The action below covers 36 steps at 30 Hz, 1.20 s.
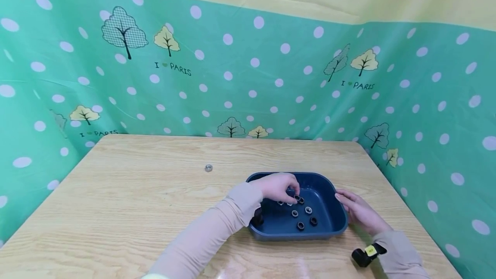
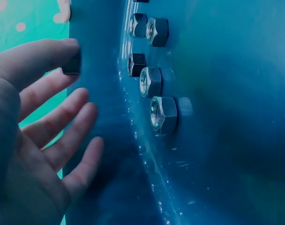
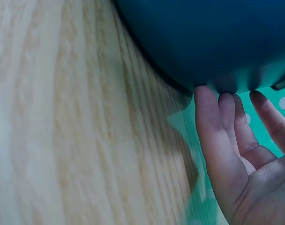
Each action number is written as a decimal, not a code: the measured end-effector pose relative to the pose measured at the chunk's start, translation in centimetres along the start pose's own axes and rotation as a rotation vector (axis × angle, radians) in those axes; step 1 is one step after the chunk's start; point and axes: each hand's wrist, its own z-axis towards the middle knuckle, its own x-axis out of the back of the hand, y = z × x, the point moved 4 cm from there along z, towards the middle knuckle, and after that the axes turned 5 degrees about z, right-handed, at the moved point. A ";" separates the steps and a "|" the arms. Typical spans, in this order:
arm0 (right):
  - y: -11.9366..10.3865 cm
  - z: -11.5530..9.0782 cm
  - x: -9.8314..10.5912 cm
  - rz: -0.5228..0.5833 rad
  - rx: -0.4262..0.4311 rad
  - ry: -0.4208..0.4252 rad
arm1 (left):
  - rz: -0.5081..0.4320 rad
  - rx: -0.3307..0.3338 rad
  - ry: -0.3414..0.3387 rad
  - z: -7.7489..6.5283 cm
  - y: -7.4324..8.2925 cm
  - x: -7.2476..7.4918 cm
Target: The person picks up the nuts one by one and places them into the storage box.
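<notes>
A dark hex nut [image 2: 72, 63] is pinched between the thumb and index finger of my left hand [image 1: 280, 187], over the blue plastic tub [image 1: 325, 225]. The other fingers of that hand are spread in the left wrist view. Several loose hex nuts, some silver [image 1: 308, 210] and some dark [image 1: 300, 226], lie on the tub's floor. My right hand [image 1: 362, 213] touches the tub's right side from outside; in the right wrist view its fairly straight fingers [image 3: 213, 112] rest against the outer wall.
One silver nut [image 1: 208, 168] lies alone on the wood-grain table [image 1: 128, 197], left of and behind the tub. A green dotted cloth [image 1: 232, 63] hangs around the table's back and sides. Black wrist cameras are strapped on both wrists.
</notes>
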 end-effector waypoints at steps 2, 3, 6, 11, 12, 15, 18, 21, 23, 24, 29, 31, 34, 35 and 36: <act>0.0 0.0 0.0 0.002 0.004 -0.006 | 0.026 0.002 -0.028 0.1 -0.1 -0.2; -0.1 0.0 0.0 0.003 0.005 -0.008 | 0.041 0.000 -0.040 0.1 -0.1 -0.3; 0.0 0.0 0.0 0.005 0.006 -0.009 | 0.052 0.004 -0.082 0.2 -0.3 -0.6; 0.1 -0.1 0.1 0.005 0.000 0.007 | 0.066 0.028 -0.137 0.0 -0.3 -0.9; 0.1 -0.1 0.0 0.004 -0.003 0.012 | 0.075 0.030 -0.144 -0.1 -0.3 -0.9; 0.1 -0.1 0.0 -0.005 -0.008 0.020 | 0.085 0.040 -0.172 -0.3 -0.2 -0.8; 0.2 0.0 0.0 -0.005 -0.009 0.018 | 0.082 0.045 -0.199 -0.6 0.0 -0.7; 0.1 0.0 0.0 0.009 -0.004 0.006 | 0.087 0.039 -0.213 -0.7 0.1 -0.7; 0.1 0.0 0.1 0.022 -0.001 -0.004 | 0.090 0.032 -0.217 -0.7 0.1 -0.7; 0.1 0.0 0.1 0.026 -0.001 -0.005 | 0.092 0.028 -0.218 -0.7 0.1 -0.7; 0.0 -0.1 0.0 0.029 0.004 0.002 | 0.089 0.030 -0.232 -0.8 0.1 -0.8; 0.0 -0.1 0.0 0.028 0.004 0.003 | 0.090 0.034 -0.238 -0.8 0.1 -0.8; 0.0 -0.1 0.0 0.021 0.004 0.002 | 0.082 0.041 -0.246 -0.9 0.2 -0.9; 0.0 -0.2 0.0 0.016 0.003 0.003 | 0.082 0.044 -0.246 -0.9 0.2 -0.9; 0.0 -0.2 0.0 0.014 0.001 0.004 | 0.085 0.043 -0.246 -0.9 0.2 -0.9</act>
